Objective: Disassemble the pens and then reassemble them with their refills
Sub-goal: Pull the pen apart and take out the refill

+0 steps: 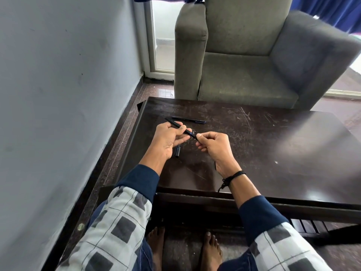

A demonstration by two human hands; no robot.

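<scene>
left hand (169,140) grips the pen (175,124), right hand (213,147) pinches its tip. I'd keep the left steady and twist gently, not yank.

Grey armchair (244,55) behind scratched dark table (273,143), bluish wall (58,75) left.

The table (273,137) is dark brown and shiny, with lots of thin scratches on its top. A black pen (189,120) lies flat on it, toward the far side on the left. Closer in, a short black pen piece (177,151) lies on the table too, apart from the pen. A tiny white speck (276,162) sits off to the right, well away from both.
</scene>
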